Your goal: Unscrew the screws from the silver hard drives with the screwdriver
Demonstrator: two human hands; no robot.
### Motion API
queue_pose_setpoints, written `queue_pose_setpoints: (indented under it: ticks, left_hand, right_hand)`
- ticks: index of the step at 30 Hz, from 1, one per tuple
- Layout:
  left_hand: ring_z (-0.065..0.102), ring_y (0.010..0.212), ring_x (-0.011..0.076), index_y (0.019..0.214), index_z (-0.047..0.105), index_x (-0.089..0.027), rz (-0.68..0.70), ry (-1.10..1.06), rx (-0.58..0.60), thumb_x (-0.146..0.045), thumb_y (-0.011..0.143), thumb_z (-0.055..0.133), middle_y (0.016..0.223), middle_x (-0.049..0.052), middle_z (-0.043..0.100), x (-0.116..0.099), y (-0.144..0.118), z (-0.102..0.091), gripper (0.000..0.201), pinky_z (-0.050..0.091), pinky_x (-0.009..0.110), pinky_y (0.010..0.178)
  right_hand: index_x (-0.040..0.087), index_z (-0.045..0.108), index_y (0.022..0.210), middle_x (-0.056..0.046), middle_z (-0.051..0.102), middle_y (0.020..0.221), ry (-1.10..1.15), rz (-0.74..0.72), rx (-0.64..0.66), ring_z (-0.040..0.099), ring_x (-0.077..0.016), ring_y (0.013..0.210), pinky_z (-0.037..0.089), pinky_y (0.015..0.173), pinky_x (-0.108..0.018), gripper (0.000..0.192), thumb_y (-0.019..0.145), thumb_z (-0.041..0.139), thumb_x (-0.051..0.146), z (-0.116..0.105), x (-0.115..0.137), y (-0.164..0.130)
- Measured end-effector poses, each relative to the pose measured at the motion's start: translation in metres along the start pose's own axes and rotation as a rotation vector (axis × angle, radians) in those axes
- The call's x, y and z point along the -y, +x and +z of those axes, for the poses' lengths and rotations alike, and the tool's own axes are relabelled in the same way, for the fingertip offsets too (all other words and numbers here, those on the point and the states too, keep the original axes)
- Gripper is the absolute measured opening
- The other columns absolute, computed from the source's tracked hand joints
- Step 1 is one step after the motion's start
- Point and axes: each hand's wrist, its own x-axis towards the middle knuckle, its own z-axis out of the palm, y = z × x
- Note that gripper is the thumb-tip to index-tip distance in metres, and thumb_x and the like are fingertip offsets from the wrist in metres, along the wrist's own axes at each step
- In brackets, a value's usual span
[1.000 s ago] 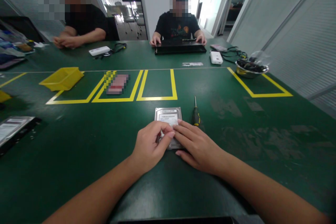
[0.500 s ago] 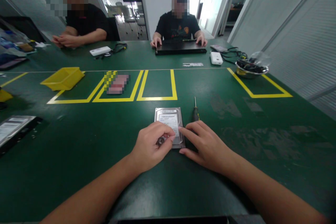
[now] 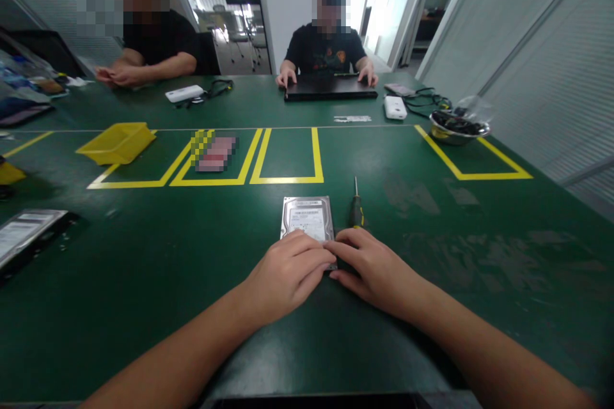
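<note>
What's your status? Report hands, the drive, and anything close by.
Left hand and right hand both resting on near end of silver rectangular hard drive, flat on green table. Grip unclear. Black-and-yellow screwdriver lies just right of it, untouched.

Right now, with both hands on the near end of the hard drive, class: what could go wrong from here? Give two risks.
1. The screwdriver lies loose just beyond the right hand; a stray knuckle could perhaps roll it across the table.
2. The left hand covers the near end of the hard drive, hiding what lies beneath; any small part there could slip away unseen.
</note>
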Motion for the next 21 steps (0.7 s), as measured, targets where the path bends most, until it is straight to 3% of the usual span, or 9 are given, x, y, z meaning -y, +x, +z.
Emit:
queue_pose_setpoints:
  ticks: [6,14,21]
  left_hand:
    - [0.059,0.092,0.0179,0.104,0.067,-0.016,-0.029,-0.019,0.043,-0.011,0.094,0.053,0.098,0.006,0.068,-0.004,0.001,0.001,0.018,0.048,0.033,0.085]
    - [0.059,0.091,0.0192,0.097,0.064,-0.017,-0.202,-0.006,0.059,-0.01,0.09,0.053,0.092,0.005,0.066,-0.018,0.002,0.009,0.014,0.048,0.035,0.086]
    - [0.057,0.095,0.021,0.096,0.063,-0.017,-0.23,0.027,0.181,-0.016,0.097,0.046,0.095,0.006,0.064,-0.018,0.0,0.014,0.016,0.047,0.038,0.09]
  right_hand:
    - [0.019,0.059,0.126,-0.012,0.056,0.123,0.019,0.012,-0.019,0.053,-0.0246,0.111,0.047,0.1,-0.043,0.035,0.091,0.062,0.024,0.003,-0.002,0.0]
    - [0.017,0.061,0.122,-0.012,0.058,0.121,0.04,0.008,-0.057,0.054,-0.0249,0.11,0.049,0.098,-0.044,0.033,0.089,0.063,0.021,0.006,-0.004,-0.001]
    - [0.016,0.06,0.123,-0.013,0.058,0.12,0.042,-0.008,-0.052,0.055,-0.0241,0.109,0.049,0.098,-0.042,0.033,0.092,0.061,0.024,0.004,-0.005,0.001]
